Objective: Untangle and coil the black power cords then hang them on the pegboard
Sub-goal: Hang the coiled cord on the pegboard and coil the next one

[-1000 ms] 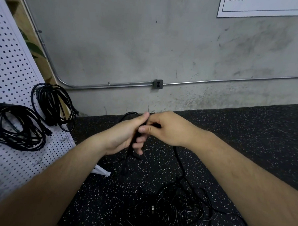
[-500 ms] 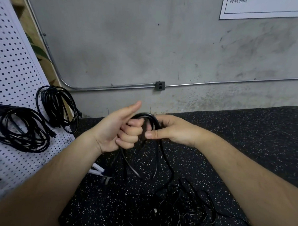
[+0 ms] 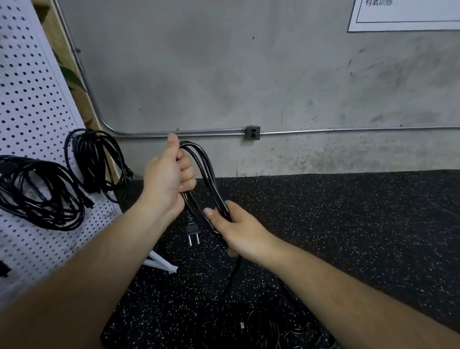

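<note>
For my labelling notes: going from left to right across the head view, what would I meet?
Large hung cord coil → smaller hung cord coil → left hand → right hand, both holding one cord.

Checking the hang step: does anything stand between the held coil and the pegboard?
Nothing visible does. The left hand and right hand hold the coil right of the pegboard, with open air between. Its tail trails down into the floor tangle, possibly tethering it.
</note>
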Demonstrator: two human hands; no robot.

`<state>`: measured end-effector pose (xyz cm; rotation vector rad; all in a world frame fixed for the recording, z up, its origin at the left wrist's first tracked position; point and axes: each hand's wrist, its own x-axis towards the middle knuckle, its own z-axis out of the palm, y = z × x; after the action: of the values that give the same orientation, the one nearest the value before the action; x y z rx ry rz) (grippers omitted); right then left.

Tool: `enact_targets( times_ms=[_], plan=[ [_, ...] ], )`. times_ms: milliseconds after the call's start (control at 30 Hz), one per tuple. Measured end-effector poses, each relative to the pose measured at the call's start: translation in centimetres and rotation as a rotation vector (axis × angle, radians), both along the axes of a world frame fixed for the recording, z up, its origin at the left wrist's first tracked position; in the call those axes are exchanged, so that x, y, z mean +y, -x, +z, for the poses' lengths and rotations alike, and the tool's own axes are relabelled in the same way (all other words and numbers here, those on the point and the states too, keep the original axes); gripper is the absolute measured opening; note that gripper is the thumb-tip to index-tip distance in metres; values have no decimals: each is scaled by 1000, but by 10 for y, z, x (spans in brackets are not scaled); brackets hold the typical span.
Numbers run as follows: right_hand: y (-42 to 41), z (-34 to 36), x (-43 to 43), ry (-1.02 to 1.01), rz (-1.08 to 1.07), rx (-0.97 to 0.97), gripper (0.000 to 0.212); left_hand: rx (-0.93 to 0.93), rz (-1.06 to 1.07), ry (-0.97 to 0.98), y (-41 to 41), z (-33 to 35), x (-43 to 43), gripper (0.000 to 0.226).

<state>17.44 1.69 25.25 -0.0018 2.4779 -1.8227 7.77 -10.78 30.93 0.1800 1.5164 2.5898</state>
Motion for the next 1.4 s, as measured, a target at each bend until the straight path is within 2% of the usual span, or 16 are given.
enact_targets(
  times_ms=[67, 133, 200, 267, 300, 467, 533, 633, 700, 767, 867, 967, 1067, 1233, 1333, 1400],
  plan=[
    [-2, 3, -5, -36, 49, -4, 18, -9, 84, 1, 0, 0, 2, 44],
    [-4, 6, -8, -122, 46, 35, 19, 8, 162, -15, -2, 0, 5, 45],
    [-7, 10, -11, -151, 25, 32, 39, 49, 227, -41, -5, -1, 9, 45],
    [-10, 14, -12, -53, 6, -62, 60, 69, 224, -55, -6, -2, 12, 45],
    [-12, 15, -12, -5, 13, -73, 61, 66, 203, -61, -6, -2, 13, 45],
    [-10, 5, -13, 156, 56, -18, 17, 16, 132, -88, -10, 2, 19, 46],
    [-10, -2, -20, -5, 14, 43, 5, -4, 122, -26, -11, 2, 18, 45],
    [-10, -10, -27, -356, -3, 152, 14, 5, 138, 170, -11, -1, 15, 42],
    [-9, -12, -24, -479, 21, 186, 18, 86, 146, 322, -13, -4, 15, 44],
    [-6, -11, -17, -413, 9, 170, 16, 132, 53, 295, -12, -3, 17, 42],
    [1, -4, -4, -202, -102, 142, 12, 97, -221, 50, -13, 0, 15, 36],
    [5, 8, 5, -60, -223, 170, 13, 138, -326, 129, -24, -9, 13, 34],
    [8, 15, 8, 18, -258, 188, 17, 205, -323, 201, -34, -20, 17, 26],
    [8, 17, 11, 21, -274, 184, 27, 401, -216, 460, -45, -26, 23, 18],
    [10, 15, 11, 40, -192, 194, 44, 461, -136, 536, -47, -26, 24, 19],
    [12, 12, 15, 78, -92, 195, 59, 436, -100, 498, -45, -20, 23, 23]
  ],
)
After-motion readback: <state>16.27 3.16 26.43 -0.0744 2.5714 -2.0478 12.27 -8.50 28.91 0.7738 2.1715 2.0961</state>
